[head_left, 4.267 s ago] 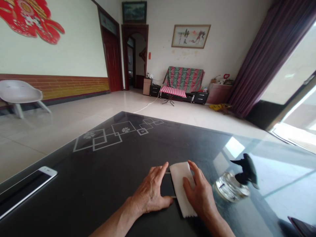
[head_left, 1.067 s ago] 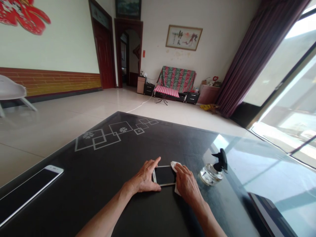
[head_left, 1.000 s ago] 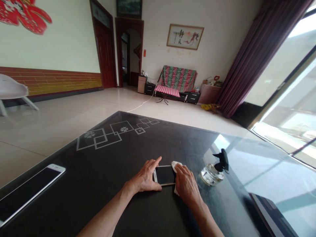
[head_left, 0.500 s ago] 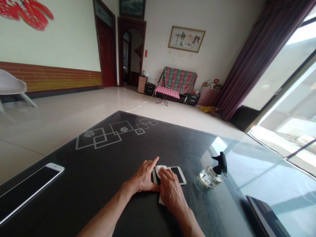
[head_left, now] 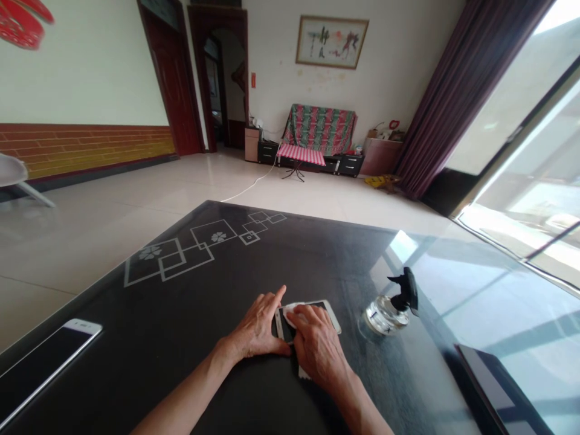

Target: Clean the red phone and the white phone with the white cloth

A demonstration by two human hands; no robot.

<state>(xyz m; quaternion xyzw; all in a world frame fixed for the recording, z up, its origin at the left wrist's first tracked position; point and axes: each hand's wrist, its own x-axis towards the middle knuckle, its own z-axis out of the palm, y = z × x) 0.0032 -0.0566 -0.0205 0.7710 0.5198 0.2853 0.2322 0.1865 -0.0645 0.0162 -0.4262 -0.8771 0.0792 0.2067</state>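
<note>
A white smartphone point(head_left: 334, 316) lies screen-up on the dark table in front of me. My left hand point(head_left: 259, 326) braces its left end, thumb at the near edge and fingers around the far corner, with the index finger pointing upward. Under the fingers of my right hand point(head_left: 318, 345) is a white wiping cloth point(head_left: 290, 309), pressed against the screen. Its zigzag edge pokes out below the palm. The right hand covers the middle of the phone. To the right stands a clear spray bottle point(head_left: 385, 313) with a black trigger head, touched by neither hand.
A larger white phone point(head_left: 49, 368) rests on the table's left side. At the right lies a dark flat tablet-like device point(head_left: 501, 386). The black table point(head_left: 308, 254) has a pale square pattern. Beyond it are a pink striped small table point(head_left: 301, 154) and a white chair point(head_left: 13, 171).
My right hand and the cloth have shifted slightly on the phone, baring more screen at its left end. My left hand stays at that end. The camera view has tilted down and turned slightly.
</note>
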